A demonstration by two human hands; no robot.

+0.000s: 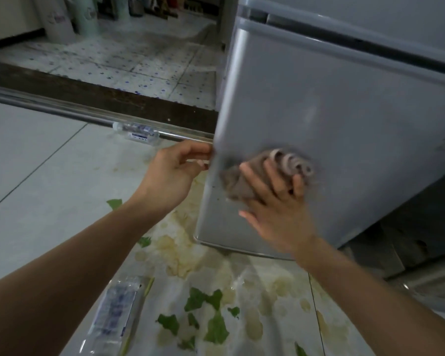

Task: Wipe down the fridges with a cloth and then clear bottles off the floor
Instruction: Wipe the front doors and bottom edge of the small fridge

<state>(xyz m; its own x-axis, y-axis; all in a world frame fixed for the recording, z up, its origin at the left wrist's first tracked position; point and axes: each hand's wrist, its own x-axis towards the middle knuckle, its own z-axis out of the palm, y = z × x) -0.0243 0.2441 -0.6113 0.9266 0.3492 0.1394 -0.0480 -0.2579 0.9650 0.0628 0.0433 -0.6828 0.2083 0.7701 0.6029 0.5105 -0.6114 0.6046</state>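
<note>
A grey fridge (344, 104) fills the right side, its lower door swung toward me. My left hand (177, 173) grips the door's left edge, fingers curled round it. My right hand (275, 201) presses a brownish patterned cloth (244, 181) flat against the lower door front with fingers spread; the cloth and hand are motion-blurred. One clear plastic bottle (136, 132) lies on the floor by the metal threshold rail. A second clear bottle (113, 314) lies on the floor under my left forearm.
The tiled floor (36, 163) below the door carries yellowish stains and scattered green leaf scraps (213, 319). A metal rail and dark threshold (88, 98) cross the left. Beyond it, a speckled floor holds tall containers (59, 19).
</note>
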